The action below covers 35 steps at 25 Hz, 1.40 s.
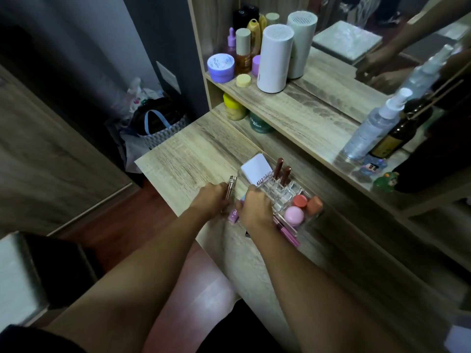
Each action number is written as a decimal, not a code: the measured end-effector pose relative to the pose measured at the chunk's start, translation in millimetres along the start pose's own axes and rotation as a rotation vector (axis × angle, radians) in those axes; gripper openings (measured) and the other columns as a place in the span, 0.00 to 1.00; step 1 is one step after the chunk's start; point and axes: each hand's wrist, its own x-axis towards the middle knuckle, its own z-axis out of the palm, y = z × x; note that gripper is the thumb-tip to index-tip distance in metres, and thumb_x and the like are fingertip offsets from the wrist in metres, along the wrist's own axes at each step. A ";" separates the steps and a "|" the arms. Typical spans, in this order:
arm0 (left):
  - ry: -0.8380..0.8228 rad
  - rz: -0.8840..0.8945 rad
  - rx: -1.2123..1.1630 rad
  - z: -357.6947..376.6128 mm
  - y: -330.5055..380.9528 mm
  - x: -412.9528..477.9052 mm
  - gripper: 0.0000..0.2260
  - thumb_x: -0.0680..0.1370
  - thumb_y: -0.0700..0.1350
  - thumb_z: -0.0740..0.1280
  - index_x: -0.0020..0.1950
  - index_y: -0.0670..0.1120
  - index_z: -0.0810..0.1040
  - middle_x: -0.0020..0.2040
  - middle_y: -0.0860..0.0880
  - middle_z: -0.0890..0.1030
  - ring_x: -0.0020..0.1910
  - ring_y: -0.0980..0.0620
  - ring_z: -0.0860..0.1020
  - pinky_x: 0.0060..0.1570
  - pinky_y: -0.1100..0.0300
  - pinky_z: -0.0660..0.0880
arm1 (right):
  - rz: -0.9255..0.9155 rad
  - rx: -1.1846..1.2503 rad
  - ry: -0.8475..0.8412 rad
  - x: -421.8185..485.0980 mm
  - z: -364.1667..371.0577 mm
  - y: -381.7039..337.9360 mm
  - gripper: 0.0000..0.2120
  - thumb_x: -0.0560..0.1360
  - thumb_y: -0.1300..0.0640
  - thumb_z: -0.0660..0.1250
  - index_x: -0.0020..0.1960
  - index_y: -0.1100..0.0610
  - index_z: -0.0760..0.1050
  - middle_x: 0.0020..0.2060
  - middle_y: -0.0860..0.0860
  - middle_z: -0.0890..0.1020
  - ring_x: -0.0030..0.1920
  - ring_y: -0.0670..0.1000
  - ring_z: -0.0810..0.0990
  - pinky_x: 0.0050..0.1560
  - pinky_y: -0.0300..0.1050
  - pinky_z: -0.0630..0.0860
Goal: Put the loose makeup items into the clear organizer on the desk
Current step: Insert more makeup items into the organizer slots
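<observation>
The clear organizer (293,192) stands on the wooden desk (188,154). It holds a white box (257,169), two brown lip tubes (283,171), a pink round pot (294,216) and two coral pots (307,201). My left hand (210,200) is shut on a rose-gold tube (230,186) just left of the organizer. My right hand (256,207) is curled at the organizer's near-left corner; what its fingers hold is hidden. A purple tube (233,215) lies between my hands. Pink tubes (288,231) lie by my right wrist.
A shelf (300,110) above the desk carries jars, bottles and a white cylinder (274,58) at the left. A spray bottle (374,126) and a dark bottle (395,138) stand at the right by a mirror. Bags (155,123) sit on the floor left of the desk.
</observation>
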 end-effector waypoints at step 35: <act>0.078 -0.046 -0.554 -0.8 -3.9 -17.0 0.17 0.67 0.41 0.74 0.49 0.46 0.69 0.36 0.49 0.82 0.34 0.53 0.78 0.34 0.70 0.70 | 0.190 0.681 0.165 -3.6 -38.2 19.9 0.20 0.67 0.58 0.75 0.58 0.58 0.76 0.34 0.46 0.79 0.37 0.47 0.79 0.40 0.39 0.76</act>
